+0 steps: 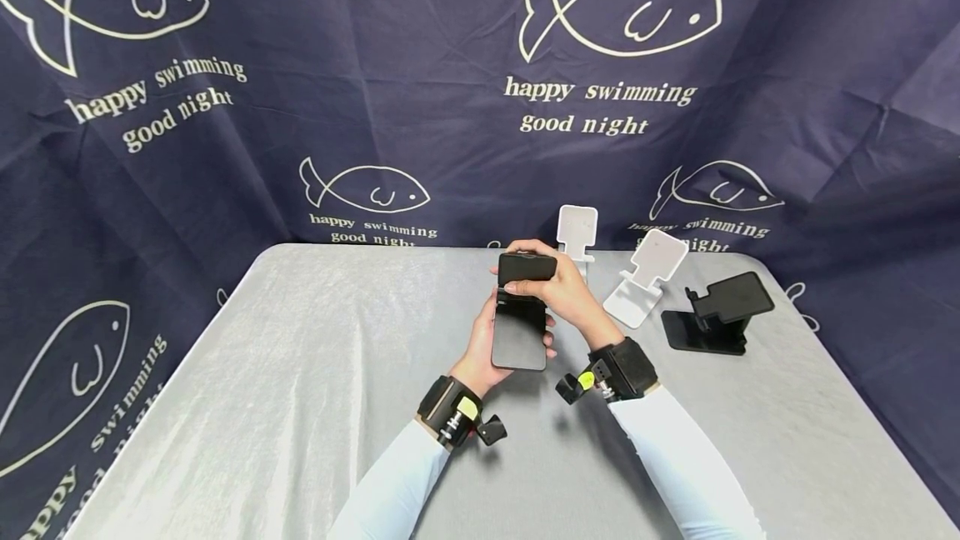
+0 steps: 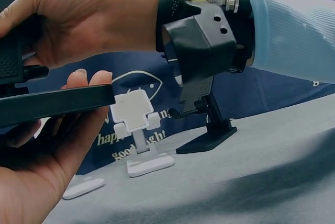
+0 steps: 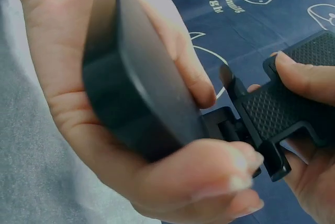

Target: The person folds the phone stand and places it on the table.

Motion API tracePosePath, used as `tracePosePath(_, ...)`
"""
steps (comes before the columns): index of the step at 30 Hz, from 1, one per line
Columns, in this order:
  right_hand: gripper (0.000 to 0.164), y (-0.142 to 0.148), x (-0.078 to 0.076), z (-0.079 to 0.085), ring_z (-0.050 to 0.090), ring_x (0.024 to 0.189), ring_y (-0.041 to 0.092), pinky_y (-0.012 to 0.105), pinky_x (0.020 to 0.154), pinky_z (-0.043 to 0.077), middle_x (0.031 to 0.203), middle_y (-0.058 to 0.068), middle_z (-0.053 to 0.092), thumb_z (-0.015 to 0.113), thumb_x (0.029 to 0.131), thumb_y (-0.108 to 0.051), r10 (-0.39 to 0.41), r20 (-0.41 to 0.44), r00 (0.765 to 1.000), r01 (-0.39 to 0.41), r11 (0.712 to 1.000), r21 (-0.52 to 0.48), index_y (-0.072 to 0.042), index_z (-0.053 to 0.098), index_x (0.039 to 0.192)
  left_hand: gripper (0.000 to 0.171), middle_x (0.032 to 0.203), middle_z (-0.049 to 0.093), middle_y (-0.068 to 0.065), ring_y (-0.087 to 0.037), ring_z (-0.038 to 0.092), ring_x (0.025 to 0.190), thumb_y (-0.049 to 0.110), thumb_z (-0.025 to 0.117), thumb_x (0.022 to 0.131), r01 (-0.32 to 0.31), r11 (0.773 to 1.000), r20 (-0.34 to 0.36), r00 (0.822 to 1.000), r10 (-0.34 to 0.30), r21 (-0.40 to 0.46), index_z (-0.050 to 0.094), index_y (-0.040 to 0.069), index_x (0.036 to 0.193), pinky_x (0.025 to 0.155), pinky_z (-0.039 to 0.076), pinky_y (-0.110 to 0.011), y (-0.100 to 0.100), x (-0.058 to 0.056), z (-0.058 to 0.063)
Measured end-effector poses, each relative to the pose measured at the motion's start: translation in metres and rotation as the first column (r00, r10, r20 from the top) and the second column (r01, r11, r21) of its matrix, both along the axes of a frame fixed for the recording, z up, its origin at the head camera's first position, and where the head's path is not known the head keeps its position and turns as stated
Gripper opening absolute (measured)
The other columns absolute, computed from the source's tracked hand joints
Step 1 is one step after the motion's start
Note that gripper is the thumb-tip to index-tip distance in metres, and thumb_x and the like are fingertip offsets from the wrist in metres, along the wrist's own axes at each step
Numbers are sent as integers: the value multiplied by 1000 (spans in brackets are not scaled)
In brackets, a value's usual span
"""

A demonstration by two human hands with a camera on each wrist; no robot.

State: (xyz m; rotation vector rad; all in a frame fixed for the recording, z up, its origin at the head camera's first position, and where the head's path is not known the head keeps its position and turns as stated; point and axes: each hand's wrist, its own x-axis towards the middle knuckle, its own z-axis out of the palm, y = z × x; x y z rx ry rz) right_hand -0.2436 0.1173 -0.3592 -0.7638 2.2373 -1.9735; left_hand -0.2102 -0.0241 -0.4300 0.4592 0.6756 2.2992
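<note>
A black folding phone stand (image 1: 519,336) is held between both hands, above the grey-covered table. My left hand (image 1: 483,348) supports its flat base from beneath, with fingers wrapped round the edge. In the right wrist view the left hand's fingers (image 3: 193,182) curl round the base (image 3: 152,77) near the hinge. Above it, my right hand (image 1: 562,286) grips the stand's textured top plate (image 3: 275,109), thumb lying across the plate's face. The plate tilts up from the base. Part of the hinge is covered by fingers.
Behind the right hand stands a white phone stand (image 1: 577,227). A second white stand (image 1: 647,277) and another black stand (image 1: 720,315) are to the right. The grey table (image 1: 337,357) ends at a dark blue curtain (image 1: 450,123) printed with fish.
</note>
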Motion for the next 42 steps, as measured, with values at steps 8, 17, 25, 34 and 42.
tracePosePath(8, 43, -3, -1, -1, 67, 99, 15, 27, 86, 51, 107, 14, 71, 72, 76, 7, -7, -11, 1000, 7, 1000, -16, -9, 59, 114, 64, 100, 62, -8, -19, 61, 79, 57, 13, 99, 4, 1000, 10, 1000, -4, 0, 56, 13, 115, 79, 53, -40, -1, 0, 1)
tracePosePath(17, 46, 3, -1, -1, 65, 101, 14, 26, 88, 49, 114, 10, 68, 74, 78, -1, -12, -32, 999, 12, 1000, -10, -10, 58, 120, 65, 100, 62, -9, -20, 62, 77, 59, 13, 98, -10, 1000, 42, 999, 11, -24, 54, 12, 118, 78, 54, -41, -2, 1, 2)
tracePosePath(25, 89, 18, 0, 28, 39, 135, 26, 50, 112, 28, 147, 11, 40, 76, 74, 5, -55, -202, 978, 61, 998, 25, -16, 30, 147, 65, 101, 64, -9, -20, 62, 77, 59, 11, 98, -36, 998, 69, 997, 39, -48, 54, 15, 119, 79, 52, -43, -1, 1, 4)
tracePosePath(34, 131, 13, 12, 71, -26, 142, 20, 66, 110, -7, 157, -4, -24, 91, 55, -43, -161, -606, 779, 435, 835, 337, -39, 3, 152, 63, 100, 63, -9, -20, 61, 78, 60, 15, 98, -14, 999, 62, 998, 16, -36, 55, 16, 120, 78, 52, -41, -1, 0, 1)
tracePosePath(42, 124, 1, 13, 66, -29, 139, 37, 75, 104, -2, 152, 4, -35, 89, 60, -42, 7, -539, 842, 412, 636, 652, -42, 4, 151, 65, 102, 63, -8, -19, 60, 81, 59, 11, 98, 9, 1000, 45, 999, -9, -19, 51, 15, 122, 81, 52, -40, -1, 1, 0)
